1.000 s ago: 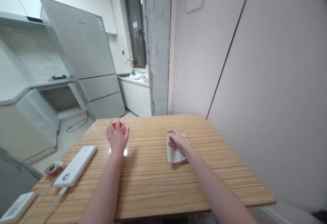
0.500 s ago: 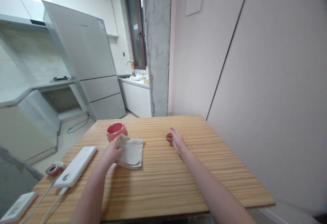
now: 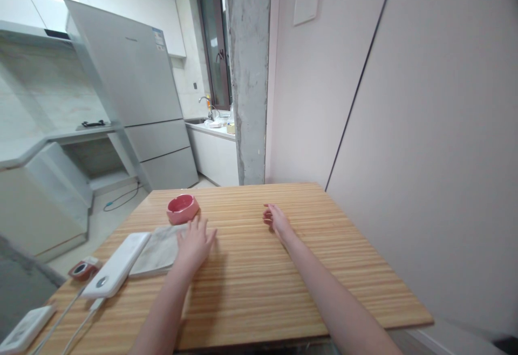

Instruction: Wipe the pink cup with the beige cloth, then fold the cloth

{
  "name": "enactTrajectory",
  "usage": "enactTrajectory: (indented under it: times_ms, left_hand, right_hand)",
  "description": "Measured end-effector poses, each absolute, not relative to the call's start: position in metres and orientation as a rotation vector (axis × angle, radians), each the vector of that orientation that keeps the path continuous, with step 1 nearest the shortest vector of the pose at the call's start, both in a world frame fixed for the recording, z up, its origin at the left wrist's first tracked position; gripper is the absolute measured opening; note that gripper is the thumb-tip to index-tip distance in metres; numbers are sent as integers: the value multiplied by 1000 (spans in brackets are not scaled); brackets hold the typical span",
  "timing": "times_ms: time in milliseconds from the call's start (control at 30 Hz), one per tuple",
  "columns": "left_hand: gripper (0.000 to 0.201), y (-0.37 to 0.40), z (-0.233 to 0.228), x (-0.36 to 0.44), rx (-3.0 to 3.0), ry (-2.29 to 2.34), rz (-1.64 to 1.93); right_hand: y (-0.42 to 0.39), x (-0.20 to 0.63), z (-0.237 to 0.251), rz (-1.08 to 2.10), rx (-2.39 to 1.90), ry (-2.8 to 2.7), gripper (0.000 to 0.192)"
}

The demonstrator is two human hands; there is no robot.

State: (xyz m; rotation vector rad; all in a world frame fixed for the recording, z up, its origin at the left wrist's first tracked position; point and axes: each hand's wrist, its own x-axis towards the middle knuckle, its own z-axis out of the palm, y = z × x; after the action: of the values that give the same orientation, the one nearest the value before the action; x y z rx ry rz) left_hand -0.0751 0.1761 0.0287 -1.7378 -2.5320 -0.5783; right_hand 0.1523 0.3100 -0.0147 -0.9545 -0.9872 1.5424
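My left hand [image 3: 195, 244] has its fingers spread over the right edge of a folded beige cloth [image 3: 156, 250], holding nothing. The cloth lies flat on the wooden table [image 3: 259, 290], between that hand and a white power bank [image 3: 117, 266]. Just beyond my left fingertips sits a pink ashtray [image 3: 183, 209] with a notched rim. My right hand [image 3: 275, 220] rests on its side further right, fingers loosely curled and slightly apart, with nothing seen in them.
White cables run from the power bank toward the near left corner, by a white power strip [image 3: 27, 327]. A small reddish-brown object with a dark round face [image 3: 83, 270] sits at the left edge. A pale wall [image 3: 404, 155] stands along the table's right side.
The cloth has moved left, beside the power bank, and my left hand has let go of it. That hand has shifted right with fingers spreading. My right hand has barely moved.
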Motion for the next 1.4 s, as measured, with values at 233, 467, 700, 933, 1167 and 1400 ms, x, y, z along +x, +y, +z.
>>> enactTrajectory:
  times_ms: [233, 467, 700, 933, 1167, 1400]
  left_hand:
    - [25, 268, 31, 21, -2479, -2254, -1334]
    - [23, 286, -15, 47, -2571, -2039, -1399]
    - [24, 286, -21, 45, -2608, -2083, -1381]
    - [27, 268, 17, 8, -2337, -1945, -1471]
    - [42, 225, 48, -119, -1016, -2386, -1058]
    - [29, 230, 13, -149, -1198, -2531, -880]
  right_hand:
    - [321, 157, -19, 1501, -908, -981, 32]
    - [317, 156, -26, 1240, -936, -1406, 37]
    - [306, 157, -23, 1062, -933, -1768, 32]
    - [312, 157, -31, 1130, -895, -1593, 40]
    - [320, 154, -42, 1095, -987, -1478, 42]
    - [319, 154, -41, 1121, -1009, -1420, 43]
